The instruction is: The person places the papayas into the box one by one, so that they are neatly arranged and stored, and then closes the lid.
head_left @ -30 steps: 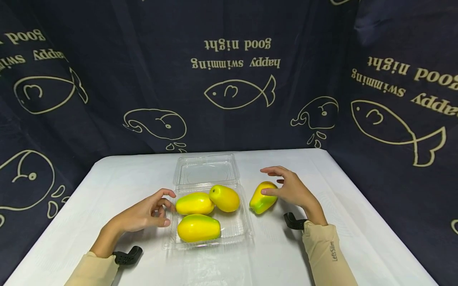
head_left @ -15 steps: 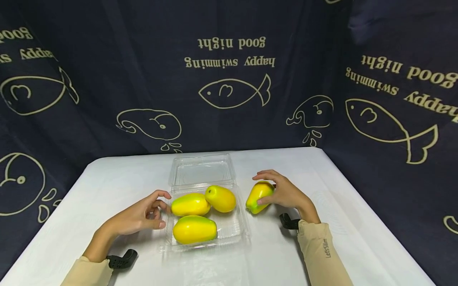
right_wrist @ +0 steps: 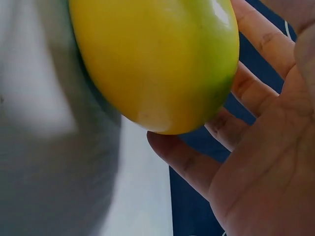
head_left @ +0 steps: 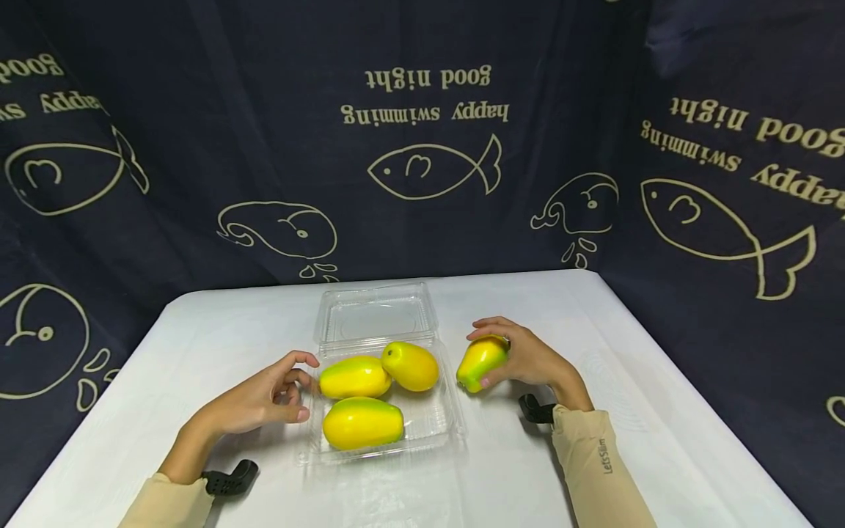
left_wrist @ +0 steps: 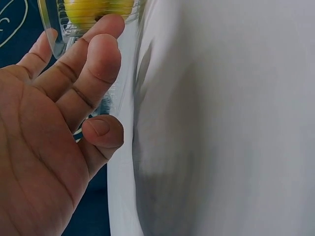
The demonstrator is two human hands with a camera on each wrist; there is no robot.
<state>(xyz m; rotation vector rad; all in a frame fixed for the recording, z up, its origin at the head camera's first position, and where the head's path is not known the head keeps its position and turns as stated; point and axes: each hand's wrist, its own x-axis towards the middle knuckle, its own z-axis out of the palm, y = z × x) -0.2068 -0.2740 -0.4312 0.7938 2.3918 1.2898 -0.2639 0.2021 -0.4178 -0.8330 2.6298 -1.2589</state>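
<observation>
In the head view a white table (head_left: 528,477) fills the lower half of the frame, and a dark blue cloth (head_left: 422,242) hangs behind it and along both sides, printed with pale fish, whales and upside-down lettering. Left of centre on the table sits a clear tray (head_left: 429,429), its lid (head_left: 376,317) laid open above it. In the tray are an upper-left fruit (head_left: 355,378), an upper-right fruit (head_left: 416,367) touching it, and a lower fruit (head_left: 363,425), all yellow-green. Right of the tray, the loose fruit (head_left: 480,363) is on the table side, pinched between the thumb and curled fingers of the right hand (head_left: 531,357), which covers its right end. The left hand (head_left: 260,402), fingers apart and loosely bent, holds nothing beside the tray's left wall. In the left wrist view, that hand's fingers partly block the tray and fruit at upper left; pale table fills the right. In the right wrist view, the loose fruit takes up the top centre, hiding some fingertips behind it; table shows at left, blue cloth lower right of centre.
</observation>
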